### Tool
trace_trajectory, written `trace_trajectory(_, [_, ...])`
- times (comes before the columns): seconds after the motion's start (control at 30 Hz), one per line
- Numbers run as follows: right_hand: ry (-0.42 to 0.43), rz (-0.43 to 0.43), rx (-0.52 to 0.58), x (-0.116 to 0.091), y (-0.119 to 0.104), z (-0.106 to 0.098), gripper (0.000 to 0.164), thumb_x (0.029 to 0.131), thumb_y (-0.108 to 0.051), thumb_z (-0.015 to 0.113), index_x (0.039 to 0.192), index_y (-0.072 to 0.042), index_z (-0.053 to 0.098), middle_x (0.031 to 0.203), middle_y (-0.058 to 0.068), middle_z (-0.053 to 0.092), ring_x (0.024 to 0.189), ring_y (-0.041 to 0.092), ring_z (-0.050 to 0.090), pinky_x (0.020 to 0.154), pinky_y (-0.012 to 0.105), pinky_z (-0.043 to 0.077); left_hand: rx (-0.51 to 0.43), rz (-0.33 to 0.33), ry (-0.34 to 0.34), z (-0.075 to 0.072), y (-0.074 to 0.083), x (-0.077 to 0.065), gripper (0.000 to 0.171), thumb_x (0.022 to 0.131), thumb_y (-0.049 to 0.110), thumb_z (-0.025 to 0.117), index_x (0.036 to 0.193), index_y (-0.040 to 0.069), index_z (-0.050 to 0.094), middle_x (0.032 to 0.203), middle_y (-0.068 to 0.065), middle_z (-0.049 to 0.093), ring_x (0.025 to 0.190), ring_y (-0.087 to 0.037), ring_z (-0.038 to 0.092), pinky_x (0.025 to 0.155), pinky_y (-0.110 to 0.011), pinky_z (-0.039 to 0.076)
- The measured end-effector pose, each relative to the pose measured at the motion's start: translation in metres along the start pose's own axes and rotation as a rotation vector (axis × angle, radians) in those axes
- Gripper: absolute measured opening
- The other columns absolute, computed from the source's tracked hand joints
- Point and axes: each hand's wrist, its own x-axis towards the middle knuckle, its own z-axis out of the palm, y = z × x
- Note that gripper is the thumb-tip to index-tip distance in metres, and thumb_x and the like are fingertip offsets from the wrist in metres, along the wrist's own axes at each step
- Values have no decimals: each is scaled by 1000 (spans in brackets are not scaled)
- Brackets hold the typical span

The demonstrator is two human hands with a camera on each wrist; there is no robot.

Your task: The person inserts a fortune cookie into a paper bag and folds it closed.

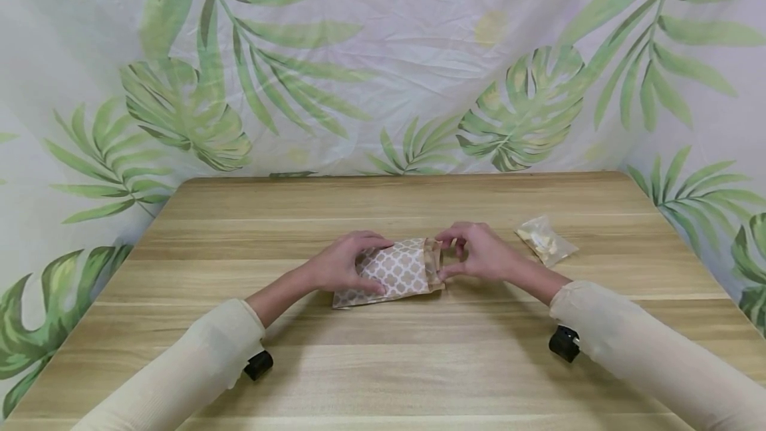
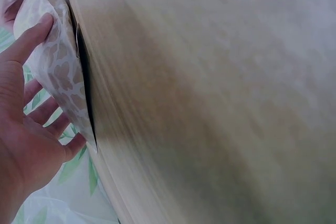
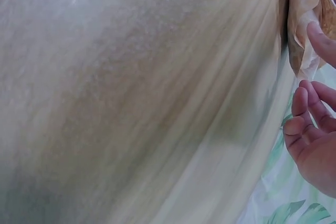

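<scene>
A brown paper bag (image 1: pixel 399 270) with a white lattice pattern lies on the table, its mouth toward the right. My left hand (image 1: pixel 344 263) holds the bag's closed end; in the left wrist view, the thumb (image 2: pixel 44 22) presses its patterned face and the other fingers are behind it. My right hand (image 1: pixel 481 255) is at the bag's mouth, thumb at the near edge and fingertips at the far edge. In the right wrist view, the curled fingers of the right hand (image 3: pixel 317 135) meet the crumpled brown rim (image 3: pixel 302 51). The bag's inside is mostly hidden.
A small clear plastic bag (image 1: pixel 546 241) with pale pieces inside lies right of my right hand. The wood-grain table (image 1: pixel 383 364) ends at a leaf-printed cloth (image 1: pixel 371 85) behind it. Black devices (image 1: pixel 564 343) hang under both wrists.
</scene>
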Motion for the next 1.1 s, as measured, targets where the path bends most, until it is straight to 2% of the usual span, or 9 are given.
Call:
trace_trajectory(0.43, [-3,-27,20,5,-4,7,70,70,-21,97,127,7,69,97,9,66,77,19,59,65,24,51,15,24,-2,0,1,0,90,72,39,94,145,1,57,144,-19,58,133,-39,53,112,-58,41])
trace_trajectory(0.63, [-10,-39,10,3,-5,9,75,70,-24,97,130,8,66,96,8,62,77,18,57,64,24,50,119,15,-12,2,5,-3,104,67,50,94,151,7,52,147,-18,54,135,-39,50,110,-62,41])
trace_trajectory(0.73, [-3,-52,7,2,-5,10,76,70,-25,97,131,7,66,95,7,62,78,18,57,64,24,50,150,15,-5,4,5,-3,105,66,51,93,153,8,50,147,-17,55,134,-38,51,109,-62,41])
trace_trajectory(1.1, [38,-83,-27,-1,-7,14,64,71,-21,97,125,3,70,97,5,65,75,15,56,63,24,49,130,4,26,5,5,-2,103,67,47,94,153,9,51,144,-15,58,133,-37,53,108,-60,43])
